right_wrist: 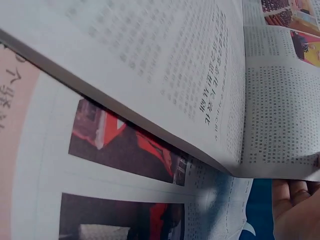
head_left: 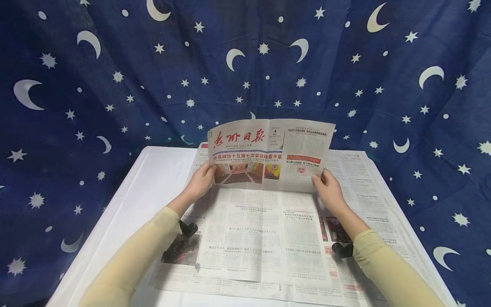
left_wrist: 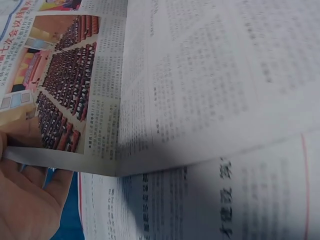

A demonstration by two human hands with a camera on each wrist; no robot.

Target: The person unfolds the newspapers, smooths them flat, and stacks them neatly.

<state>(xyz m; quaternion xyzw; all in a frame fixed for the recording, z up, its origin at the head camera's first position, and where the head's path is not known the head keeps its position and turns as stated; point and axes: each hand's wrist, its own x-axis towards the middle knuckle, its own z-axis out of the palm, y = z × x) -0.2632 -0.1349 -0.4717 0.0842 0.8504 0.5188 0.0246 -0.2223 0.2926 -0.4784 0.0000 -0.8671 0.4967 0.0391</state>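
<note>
A newspaper (head_left: pixel 245 147) with a red masthead is held up by both hands, its upper half raised toward the back and its lower half sloping down over other sheets. At its left edge my left hand (head_left: pixel 201 181) pinches the paper beside a photo of a full hall (left_wrist: pixel 67 75). My right hand (head_left: pixel 330 192) grips the right edge, thumb on the printed front. In the right wrist view the fingers (right_wrist: pixel 292 192) are behind the page. A bend (left_wrist: pixel 120 100) runs across the sheet between its raised and lower parts.
Spread newspaper sheets (head_left: pixel 364 200) lie underneath on the white table (head_left: pixel 134 183). Behind the table hangs a dark blue cloth (head_left: pixel 245 55) with moons and stars. A black wrist camera mount (head_left: pixel 188 229) sits below the left wrist, another (head_left: pixel 342 250) below the right.
</note>
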